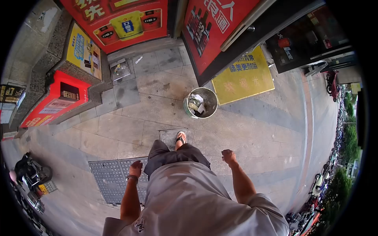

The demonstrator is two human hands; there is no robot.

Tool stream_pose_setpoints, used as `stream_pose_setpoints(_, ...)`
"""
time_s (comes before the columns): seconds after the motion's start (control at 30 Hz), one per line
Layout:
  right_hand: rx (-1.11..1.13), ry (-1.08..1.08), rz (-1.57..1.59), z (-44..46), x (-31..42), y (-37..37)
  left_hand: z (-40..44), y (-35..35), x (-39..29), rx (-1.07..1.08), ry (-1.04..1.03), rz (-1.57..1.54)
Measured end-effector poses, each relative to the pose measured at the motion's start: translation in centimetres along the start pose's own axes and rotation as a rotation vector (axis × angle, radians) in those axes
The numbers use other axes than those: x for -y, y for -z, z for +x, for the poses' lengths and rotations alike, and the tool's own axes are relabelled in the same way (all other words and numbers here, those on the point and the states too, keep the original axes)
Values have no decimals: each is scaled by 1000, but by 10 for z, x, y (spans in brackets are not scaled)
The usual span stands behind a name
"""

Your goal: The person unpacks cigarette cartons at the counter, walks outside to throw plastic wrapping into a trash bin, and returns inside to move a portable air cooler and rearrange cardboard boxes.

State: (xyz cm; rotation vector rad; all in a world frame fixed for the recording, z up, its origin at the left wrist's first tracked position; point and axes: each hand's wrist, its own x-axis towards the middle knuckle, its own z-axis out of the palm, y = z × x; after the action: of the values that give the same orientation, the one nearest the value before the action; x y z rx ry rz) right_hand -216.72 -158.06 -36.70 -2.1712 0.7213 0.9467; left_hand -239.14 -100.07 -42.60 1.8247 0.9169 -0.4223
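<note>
My left hand (136, 168), with a watch or bracelet (132, 178) at its wrist, hangs beside my left thigh above a dark metal floor cover (112, 179). Its fingers look curled in, and I see nothing held. On the other side, my right hand (228, 155) is out from my hip over the paving, fingers loosely closed with no object showing. Ahead of my sandalled foot (180, 137) stands a round bin (216, 103) with crumpled paper and other litter (197, 103) inside. Neither hand touches it.
A red-postered door (214, 33) stands ajar beyond the bin, with a yellow mat (246, 76) beside it. A stone ledge with a red box (59, 98) lines the left. Motorbikes (33, 175) are parked at left, and more (317, 185) line the right.
</note>
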Motion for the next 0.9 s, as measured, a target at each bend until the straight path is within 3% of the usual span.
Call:
stream_pose_setpoints(0.03, -12, -12, 11, 0, 12, 10, 20, 9, -58, -3, 26, -27)
stream_pose_setpoints(0.1, -70, -82, 160, -9, 23, 20, 56, 14, -148, 68, 37, -491)
stream_pose_setpoints(0.13, -97, -89, 242, -21, 35, 21, 79, 17, -170, 138, -39, -541)
stream_pose_setpoints(0.23, -177, -39, 380, -54, 45, 5, 127, 24, -228, 197, 17, -455)
stream_pose_setpoints(0.37, -104, -228, 355, -93, 52, -30, 176, 33, -193, 264, 43, -214)
stream_pose_setpoints(0.43, -43, -122, 78, -84, 13, -53, 183, 45, -172, 272, 7, 27)
stream_pose_setpoints(0.6, -42, -164, 99, -84, 25, -61, 186, 73, -135, 231, 78, 272)
stream_pose_setpoints(0.73, -73, -163, 198, -66, 43, -61, 188, 85, -141, 210, 153, 283)
stream_pose_setpoints(0.9, -102, -79, 240, -31, 38, -65, 191, 68, -193, 228, 77, 301)
